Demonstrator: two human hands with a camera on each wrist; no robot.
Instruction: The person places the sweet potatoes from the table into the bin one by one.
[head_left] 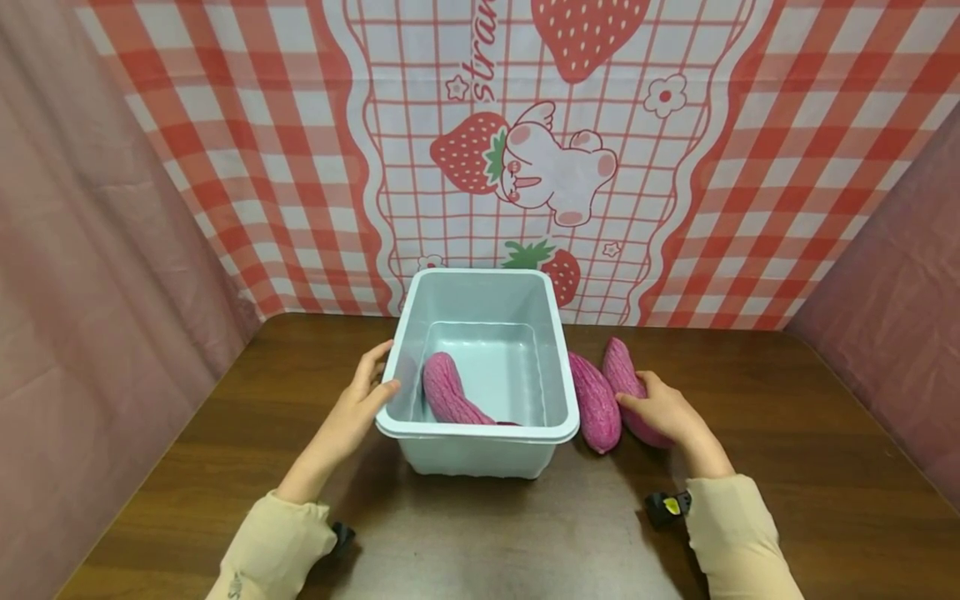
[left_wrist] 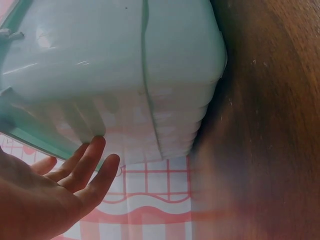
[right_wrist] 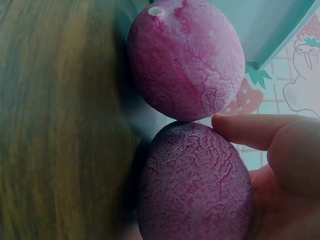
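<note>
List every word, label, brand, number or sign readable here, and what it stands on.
"stra": red lettering running sideways on the cloth backdrop; the next letter is cut by the picture's top edge.
Left sleeve: dark marks near the bottom edge, too small to read.
Black wrist device by the right sleeve: yellow patch, nothing readable.
Container and purple vegetables: no text visible.

Brown, apparently wooden table (head_left: 487, 533) under 1 tub (head_left: 480, 455), 2 pink gourds (head_left: 597, 408)

We see a pale blue bin (head_left: 480, 458) upright on the tabletop (head_left: 225, 433), one wrinkled pink gourd (head_left: 450, 392) inside; right of it, two more gourds (head_left: 597, 408) lie touching.
</note>
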